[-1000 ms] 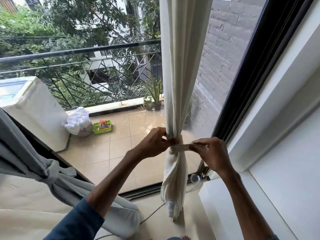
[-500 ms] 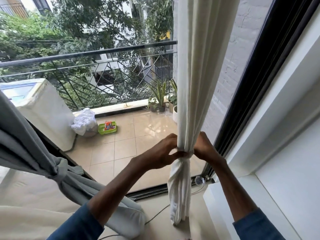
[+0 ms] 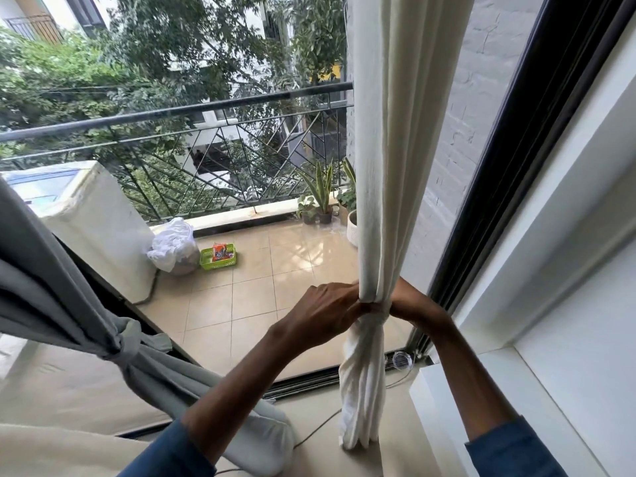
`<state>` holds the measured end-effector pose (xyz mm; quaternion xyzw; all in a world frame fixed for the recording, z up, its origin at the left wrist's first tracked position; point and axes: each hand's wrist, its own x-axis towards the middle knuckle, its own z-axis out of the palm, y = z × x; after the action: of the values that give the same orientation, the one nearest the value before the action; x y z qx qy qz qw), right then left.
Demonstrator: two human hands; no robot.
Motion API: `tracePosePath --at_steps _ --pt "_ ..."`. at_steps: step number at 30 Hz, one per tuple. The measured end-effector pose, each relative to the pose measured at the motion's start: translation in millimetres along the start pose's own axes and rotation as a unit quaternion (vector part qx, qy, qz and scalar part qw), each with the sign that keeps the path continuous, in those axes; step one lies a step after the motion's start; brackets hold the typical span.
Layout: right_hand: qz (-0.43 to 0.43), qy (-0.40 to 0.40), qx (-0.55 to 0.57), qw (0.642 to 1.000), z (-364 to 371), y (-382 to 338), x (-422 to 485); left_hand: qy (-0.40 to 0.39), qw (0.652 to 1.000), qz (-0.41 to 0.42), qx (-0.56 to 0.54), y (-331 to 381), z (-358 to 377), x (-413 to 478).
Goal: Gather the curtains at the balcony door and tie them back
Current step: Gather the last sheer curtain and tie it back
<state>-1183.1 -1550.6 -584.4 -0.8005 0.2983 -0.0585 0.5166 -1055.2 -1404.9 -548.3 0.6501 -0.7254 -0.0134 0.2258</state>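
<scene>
Tiles cover the balcony floor (image 3: 247, 297); left hand (image 3: 327, 313) pinches the tie (image 3: 374, 308) round the white curtain (image 3: 392, 166), right hand (image 3: 411, 302) fingers hidden.

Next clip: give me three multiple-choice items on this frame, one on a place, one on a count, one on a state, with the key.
1. The green basket sits: A on the balcony floor beside the white bag; B on a shelf; C indoors on a chair.
2. Hands at the gathered waist of the white curtain: A none; B one; C two.
3. The grey curtain is: A hanging loose; B knotted; C taken down.
Key: 1 A, it rests on the floor by the bag. 2 C, the left hand and right hand meet there. 3 B, a knot cinches its middle.
</scene>
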Motion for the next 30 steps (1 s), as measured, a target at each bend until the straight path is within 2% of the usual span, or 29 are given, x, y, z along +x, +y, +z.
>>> tracePosePath --at_steps 2,4,7,10,13,15,17,20,22,28,30 --pt "0.008 -0.018 0.073 0.997 -7.3 10.3 -7.5 0.007 1.000 -0.013 0.016 0.7 1.0 0.2" --pt "0.021 -0.022 0.195 0.980 -14.1 16.6 -19.2 0.001 0.999 -0.038 -0.014 -0.7 0.9 1.4" --pt "0.015 0.080 0.265 0.961 -13.7 19.9 -27.6 0.032 0.990 -0.097 -0.096 -4.9 -1.8 6.2" --pt "-0.032 0.160 0.260 0.952 1.1 12.6 -34.5 0.076 0.982 -0.132 -0.111 -8.8 -4.2 11.9" --pt "-0.095 0.154 0.244 0.953 20.7 0.9 -44.8 0.090 0.967 -0.176 -0.163 -6.7 -6.9 18.9" --pt "-0.116 0.142 0.187 0.965 32.9 -4.6 -50.6 0.108 0.963 -0.195 -0.152 -4.3 -5.7 23.9" --pt "-0.118 0.164 0.116 0.972 42.2 -8.7 -55.9 0.119 0.959 -0.222 -0.130 -3.0 -4.3 28.4" --pt "-0.124 0.224 -0.012 0.967 53.8 -10.2 -63.3 0.126 0.941 -0.259 -0.177 -0.7 -2.5 33.2" --pt "-0.133 0.232 -0.053 0.962 61.6 -10.6 -66.4 0.132 0.937 -0.270 -0.178 1.9 -1.6 34.8" --pt "-0.200 0.302 -0.009 0.932 60.8 -13.1 -69.8 0.175 0.938 -0.276 -0.119 0.7 -1.3 34.9" --pt "-0.201 0.331 0.018 0.922 53.4 -12.9 -71.7 0.191 0.936 -0.263 -0.133 0.8 -2.5 34.0"
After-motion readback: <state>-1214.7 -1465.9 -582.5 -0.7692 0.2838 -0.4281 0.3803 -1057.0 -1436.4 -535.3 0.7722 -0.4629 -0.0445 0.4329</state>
